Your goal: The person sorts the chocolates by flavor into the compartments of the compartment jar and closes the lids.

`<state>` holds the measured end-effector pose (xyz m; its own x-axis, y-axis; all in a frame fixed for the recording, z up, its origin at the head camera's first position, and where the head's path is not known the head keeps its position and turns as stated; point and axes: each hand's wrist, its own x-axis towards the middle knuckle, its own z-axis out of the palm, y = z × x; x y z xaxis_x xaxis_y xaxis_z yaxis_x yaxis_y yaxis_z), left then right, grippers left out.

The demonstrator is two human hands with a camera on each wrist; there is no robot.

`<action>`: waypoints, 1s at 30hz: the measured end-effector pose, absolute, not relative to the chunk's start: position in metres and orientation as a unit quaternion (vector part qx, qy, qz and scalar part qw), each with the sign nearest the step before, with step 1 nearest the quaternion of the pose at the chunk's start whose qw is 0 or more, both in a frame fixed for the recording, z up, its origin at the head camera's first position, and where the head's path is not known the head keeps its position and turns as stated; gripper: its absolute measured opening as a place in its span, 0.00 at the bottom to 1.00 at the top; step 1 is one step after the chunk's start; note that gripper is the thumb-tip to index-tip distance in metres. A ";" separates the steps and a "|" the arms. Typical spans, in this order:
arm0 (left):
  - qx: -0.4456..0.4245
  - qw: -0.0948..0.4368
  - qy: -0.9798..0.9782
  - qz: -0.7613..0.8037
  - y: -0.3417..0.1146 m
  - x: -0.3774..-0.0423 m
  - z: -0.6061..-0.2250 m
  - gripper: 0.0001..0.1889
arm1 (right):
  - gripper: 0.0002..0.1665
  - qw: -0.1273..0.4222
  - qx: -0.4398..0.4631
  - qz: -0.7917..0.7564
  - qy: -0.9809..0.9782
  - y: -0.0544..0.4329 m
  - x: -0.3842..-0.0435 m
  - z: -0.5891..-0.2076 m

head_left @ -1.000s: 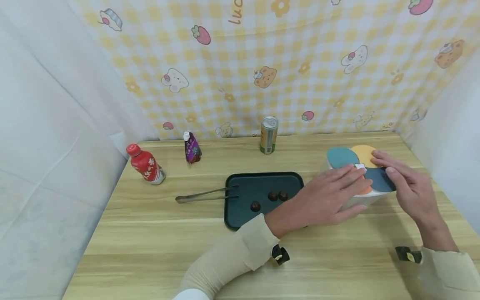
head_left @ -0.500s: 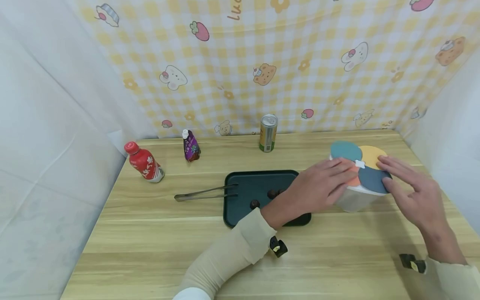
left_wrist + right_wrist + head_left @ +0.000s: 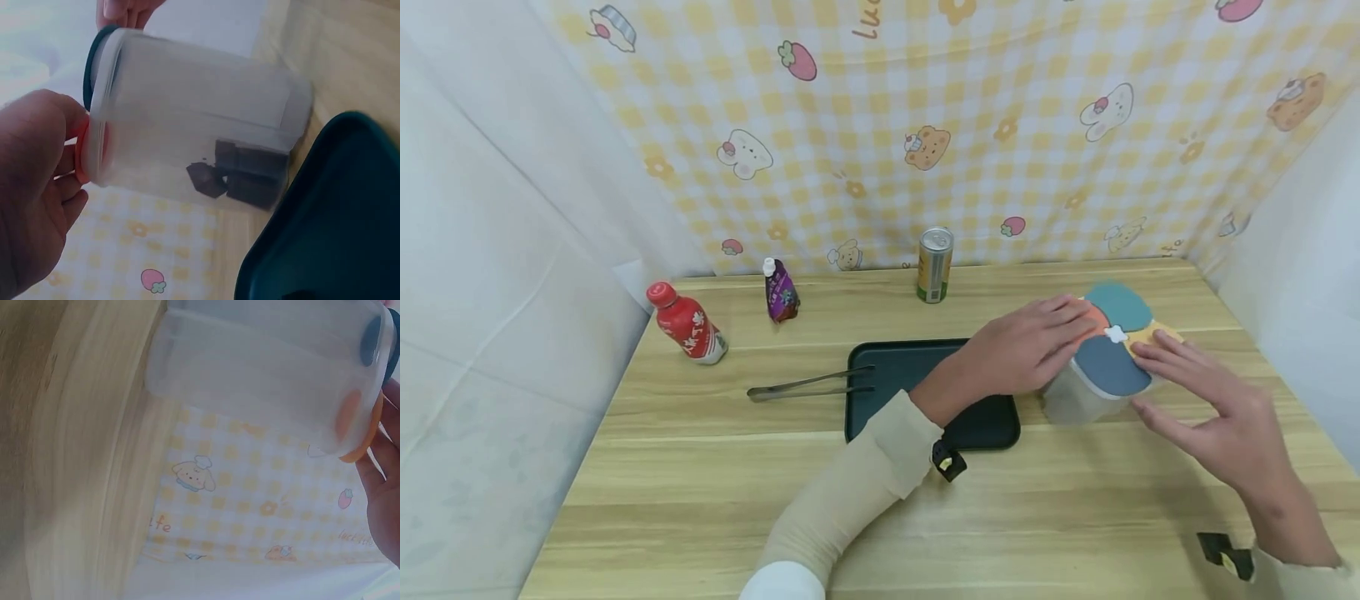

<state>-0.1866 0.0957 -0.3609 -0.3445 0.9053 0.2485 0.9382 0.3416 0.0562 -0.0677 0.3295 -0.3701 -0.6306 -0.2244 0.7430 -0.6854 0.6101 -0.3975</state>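
Note:
A translucent storage canister (image 3: 1078,396) stands on the right side of the table, its lid split into teal, orange, yellow and navy flaps (image 3: 1112,367) around a white centre. My left hand (image 3: 1022,346) rests extended fingers on the orange flap. From the right, my right hand (image 3: 1225,417) touches the yellow flap with its fingertips, the thumb low beside the canister wall. In the left wrist view, several dark brown blocks (image 3: 250,178) lie at the bottom of one compartment; the right wrist view shows a compartment wall (image 3: 262,369) and the yellow-orange flap (image 3: 369,428).
A dark green tray (image 3: 992,425) lies left of the canister, partly under my left forearm. Metal tongs (image 3: 805,388) lean on its left rim. Farther back are a red bottle (image 3: 688,325), a purple pouch (image 3: 782,292) and a drink can (image 3: 935,265).
The canister has turned clockwise as seen from above, the navy flap swinging to the front and the orange one to the left. Both hands have shifted with it; the left forearm now hides the brown balls.

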 end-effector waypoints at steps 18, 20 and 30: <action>-0.614 -0.016 -0.765 -0.195 0.089 -0.200 -0.368 0.39 | 0.45 0.349 0.293 0.235 -0.859 0.334 -0.084 -0.386; -0.611 -0.021 -0.767 -0.195 0.089 -0.199 -0.368 0.40 | 0.46 0.359 0.288 0.229 -0.858 0.333 -0.084 -0.385; -0.622 -0.015 -0.755 -0.205 0.089 -0.200 -0.371 0.41 | 0.45 0.377 0.303 0.243 -0.841 0.325 -0.087 -0.388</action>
<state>-0.2001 0.0889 -0.3709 -0.2254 0.9461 0.2327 0.9337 0.1415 0.3290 -0.0867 0.3249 -0.3883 -0.5329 -0.3259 0.7809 -0.6926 0.6982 -0.1813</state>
